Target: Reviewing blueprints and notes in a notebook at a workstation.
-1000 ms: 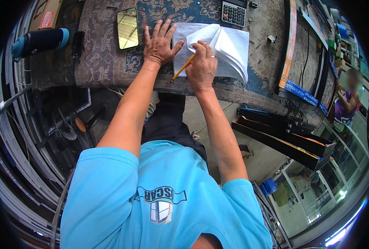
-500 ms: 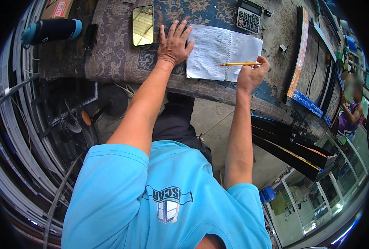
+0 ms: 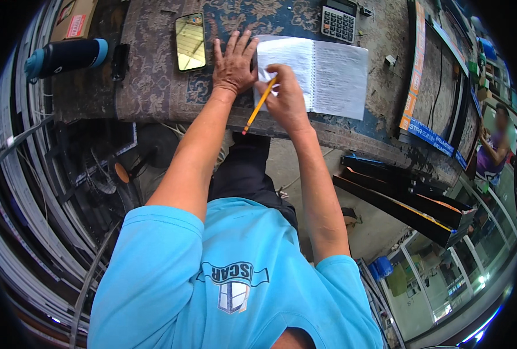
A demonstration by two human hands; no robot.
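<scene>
A spiral notebook [image 3: 338, 78] lies spread on the patterned table, with handwriting on both pages. My right hand [image 3: 287, 99] is over the lower part of its left page. The fingers are closed round a yellow pencil [image 3: 260, 106], its pink eraser end pointing down toward the table's front edge. Whether those fingers also grip paper is hidden. My left hand [image 3: 234, 65] rests flat with fingers spread, at the notebook's left edge. Just left of it is a smartphone [image 3: 190, 42] with a bright, reflecting screen.
A calculator [image 3: 338, 22] sits behind the notebook. At the left are a dark blue bottle [image 3: 66, 58], a small black object [image 3: 120, 61] and a cardboard box [image 3: 75, 20]. Long frame pieces [image 3: 414, 70] lie at right, above black profiles [image 3: 398, 203]. Another person [image 3: 492, 148] is at far right.
My right hand has swung left with the pencil, from the right page's edge to the left page. The right page, mostly pale before, now shows full handwriting. My left hand stays flat.
</scene>
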